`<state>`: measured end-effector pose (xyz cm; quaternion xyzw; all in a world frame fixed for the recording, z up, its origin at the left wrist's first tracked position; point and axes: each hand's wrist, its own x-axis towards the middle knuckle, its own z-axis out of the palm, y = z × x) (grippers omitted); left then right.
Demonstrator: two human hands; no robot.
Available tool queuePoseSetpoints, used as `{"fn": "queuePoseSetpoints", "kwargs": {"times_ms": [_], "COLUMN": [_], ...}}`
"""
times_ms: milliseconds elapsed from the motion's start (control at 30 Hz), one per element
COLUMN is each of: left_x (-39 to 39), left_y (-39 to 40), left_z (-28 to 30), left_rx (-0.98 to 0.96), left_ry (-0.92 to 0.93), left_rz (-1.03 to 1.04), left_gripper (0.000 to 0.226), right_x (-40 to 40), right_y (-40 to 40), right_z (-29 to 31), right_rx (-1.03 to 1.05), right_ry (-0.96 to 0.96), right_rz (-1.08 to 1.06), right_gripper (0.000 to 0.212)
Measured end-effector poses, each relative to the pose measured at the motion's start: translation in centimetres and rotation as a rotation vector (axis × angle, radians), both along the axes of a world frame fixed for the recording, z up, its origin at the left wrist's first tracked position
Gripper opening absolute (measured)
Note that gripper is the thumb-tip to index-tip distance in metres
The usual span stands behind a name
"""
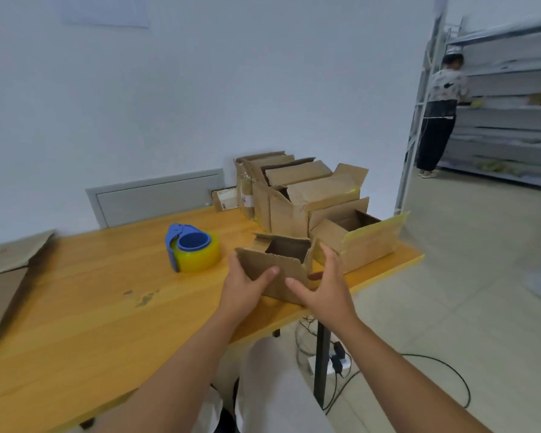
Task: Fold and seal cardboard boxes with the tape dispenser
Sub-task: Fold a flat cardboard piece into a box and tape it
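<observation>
Item: small open box [277, 265], right edge of tabletop [91, 307].
Left hand [242, 290] grips its near wall to steady it; right hand [324, 287] spread, holding nothing; tape dispenser [192, 246] stands nearby, ready.

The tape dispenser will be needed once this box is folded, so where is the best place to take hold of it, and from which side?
Judging by its pose, take the tape dispenser by the blue shell wrapping the far-left side of the roll, coming from above with the left hand, the nearer one. It lies flat on the table, core facing up, standing apart from the small box.
</observation>
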<state>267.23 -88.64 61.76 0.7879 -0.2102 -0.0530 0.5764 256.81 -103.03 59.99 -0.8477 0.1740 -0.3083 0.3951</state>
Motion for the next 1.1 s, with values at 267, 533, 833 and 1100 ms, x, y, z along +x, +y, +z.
{"fn": "queuePoseSetpoints", "kwargs": {"times_ms": [267, 533, 833, 1100], "left_x": [2.0, 2.8, 10.4, 15.3], "left_y": [0.7, 1.2, 5.8, 5.8], "left_z": [0.3, -0.5, -1.2, -2.4], "left_rx": [0.039, 0.255, 0.866, 0.995], "left_ry": [0.026, -0.258, -0.645, -0.691], "left_rz": [0.072, 0.127, 0.262, 0.232], "left_gripper": [0.11, 0.072, 0.07, 0.079], "right_x": [2.0, 4.7, 8.3, 13.1], "right_y": [0.3, 2.5, 5.0, 4.7], "right_z": [0.9, 1.3, 0.0, 0.4], "right_rx": [0.034, -0.116, -0.488, -0.565], "right_ry": [0.052, 0.033, -0.094, 0.32], "right_rz": [0.018, -0.058, -0.066, 0.226], "right_gripper": [0.113, 0.112, 0.068, 0.065]}}
